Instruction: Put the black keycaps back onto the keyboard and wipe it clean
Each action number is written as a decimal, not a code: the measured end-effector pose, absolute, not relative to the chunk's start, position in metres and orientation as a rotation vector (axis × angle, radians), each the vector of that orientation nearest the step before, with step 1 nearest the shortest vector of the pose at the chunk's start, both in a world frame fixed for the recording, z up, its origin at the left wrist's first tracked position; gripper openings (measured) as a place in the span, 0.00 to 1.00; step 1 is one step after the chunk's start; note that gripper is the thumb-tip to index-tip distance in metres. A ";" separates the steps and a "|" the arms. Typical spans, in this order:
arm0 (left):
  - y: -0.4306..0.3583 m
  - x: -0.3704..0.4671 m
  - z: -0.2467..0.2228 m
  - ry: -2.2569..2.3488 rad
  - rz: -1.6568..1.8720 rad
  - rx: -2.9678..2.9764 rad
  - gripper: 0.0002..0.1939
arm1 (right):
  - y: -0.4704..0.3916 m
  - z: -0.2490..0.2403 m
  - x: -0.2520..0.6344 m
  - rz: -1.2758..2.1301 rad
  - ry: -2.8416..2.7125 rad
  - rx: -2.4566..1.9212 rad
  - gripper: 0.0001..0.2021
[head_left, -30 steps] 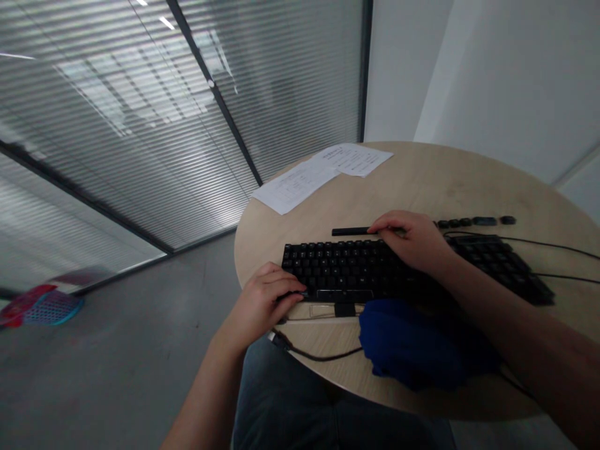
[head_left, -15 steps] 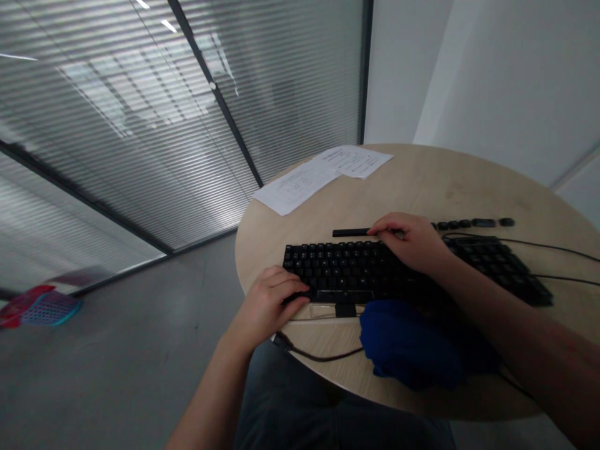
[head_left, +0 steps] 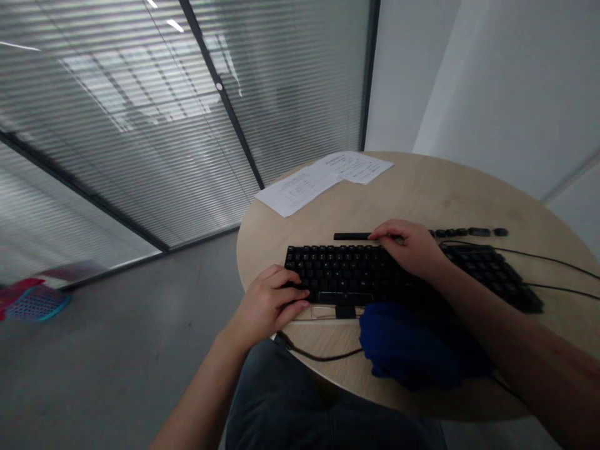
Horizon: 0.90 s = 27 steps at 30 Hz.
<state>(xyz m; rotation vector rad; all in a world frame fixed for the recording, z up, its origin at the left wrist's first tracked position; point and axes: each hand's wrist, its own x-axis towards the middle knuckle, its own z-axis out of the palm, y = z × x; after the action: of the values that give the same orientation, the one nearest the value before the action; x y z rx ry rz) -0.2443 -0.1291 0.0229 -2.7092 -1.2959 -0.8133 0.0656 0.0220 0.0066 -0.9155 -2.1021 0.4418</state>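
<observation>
Watching the head view, I see the right hand [head_left: 410, 247], narrow, touching the dark bar [head_left: 350, 237] beyond the keyboard [head_left: 335, 270], and the left hand [head_left: 269, 303] at the keyboard's near left corner; whether either grips, I cannot tell. Some keys [head_left: 479, 232] lie loose, most seem seated, so I judge the work only partly done.

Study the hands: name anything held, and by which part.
The right hand touches the bar at its visible right end; the left hand touches the keyboard at its near left corner. Whether either is gripped cannot be told.
</observation>
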 end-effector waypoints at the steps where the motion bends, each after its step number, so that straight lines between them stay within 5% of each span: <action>1: -0.130 -0.245 0.022 -1.304 -0.820 -2.711 0.10 | 0.022 0.005 0.066 0.441 -2.100 -0.916 0.12; 6: -0.126 -0.253 0.020 -1.355 -0.906 -2.751 0.12 | 0.023 0.002 0.065 0.380 -2.089 -0.910 0.13; 13: -0.096 -0.263 0.007 -1.475 -1.705 -2.492 0.17 | 0.016 0.028 0.072 -0.080 -2.226 -0.921 0.13; 27: -0.087 -0.255 -0.002 -1.566 -1.170 -2.768 0.25 | 0.055 0.049 0.026 -0.014 -2.767 -1.376 0.12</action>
<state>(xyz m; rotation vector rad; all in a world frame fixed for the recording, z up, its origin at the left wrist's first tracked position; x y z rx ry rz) -0.2552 -0.0867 -0.0020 -2.7683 -1.5656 -1.1702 0.0261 0.0547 0.0489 -1.3758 -2.7669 -0.0143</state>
